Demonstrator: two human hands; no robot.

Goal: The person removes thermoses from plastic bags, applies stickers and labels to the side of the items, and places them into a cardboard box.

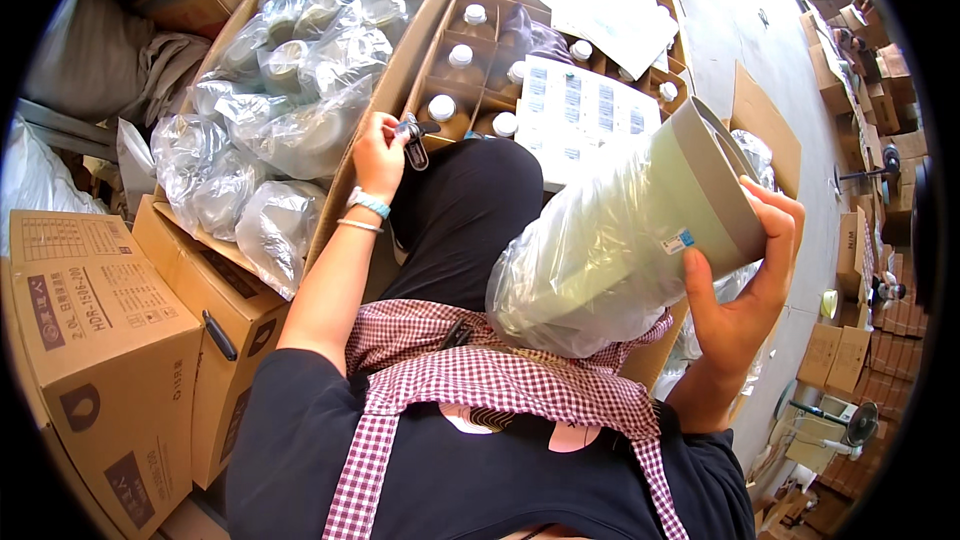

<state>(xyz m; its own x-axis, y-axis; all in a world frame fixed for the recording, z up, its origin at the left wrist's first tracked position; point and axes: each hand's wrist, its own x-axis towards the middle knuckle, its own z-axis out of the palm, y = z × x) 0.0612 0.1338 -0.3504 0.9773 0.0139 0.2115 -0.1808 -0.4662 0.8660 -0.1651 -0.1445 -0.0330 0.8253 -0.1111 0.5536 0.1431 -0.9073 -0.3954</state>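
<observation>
My right hand grips the rim of a pale green cylindrical container with a taupe top band, wrapped in clear plastic and tilted over my lap; a small blue-and-white sticker sits near my thumb. My left hand is closed at the edge of the left carton, pinching a small black-and-silver object with a pale label at my fingertips; its exact kind is unclear. My black-trousered knee is just beside that hand.
A carton of bagged items is at upper left. Partitioned boxes hold white-capped bottles under printed sheets. Closed cartons with a black pen-like object stand left. Stacked boxes and a fan line the right.
</observation>
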